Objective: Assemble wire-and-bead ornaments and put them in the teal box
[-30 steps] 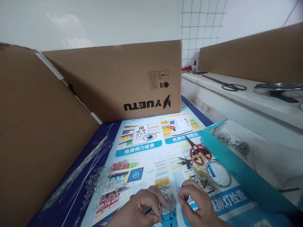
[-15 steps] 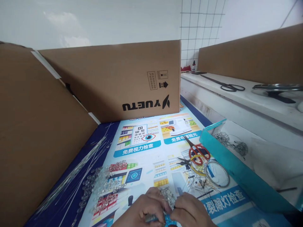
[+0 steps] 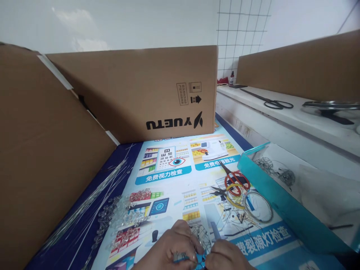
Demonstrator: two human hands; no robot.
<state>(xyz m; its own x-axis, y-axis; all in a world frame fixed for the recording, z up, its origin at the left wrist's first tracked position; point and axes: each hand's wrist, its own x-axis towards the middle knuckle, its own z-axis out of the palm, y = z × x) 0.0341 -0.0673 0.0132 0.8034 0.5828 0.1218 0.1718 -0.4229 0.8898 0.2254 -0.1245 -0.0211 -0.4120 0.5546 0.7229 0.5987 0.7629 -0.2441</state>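
Observation:
At the bottom middle, my left hand is closed, its fingers pinching a small piece of wire work made of thin bent silver wire. Close against it, my right hand is also closed, thumb and fingertips pressed together at the near end of the same piece. Part of the wire work shows above and between the hands; the rest is hidden by my fingers. Something bright blue shows beneath the fingertips, and I cannot make out what it is. Clear beads lie loose in a patch left of my hands.
Long straight wires lie at the left. Red-handled scissors, yellow-handled pliers, a wire coil and wire scraps lie to the right. A turquoise box holds wire pieces. Cardboard panels stand behind and left.
My right hand has moved slightly down and the left hand slightly up. A bit more of the wire work shows between them. The view has shifted a little.

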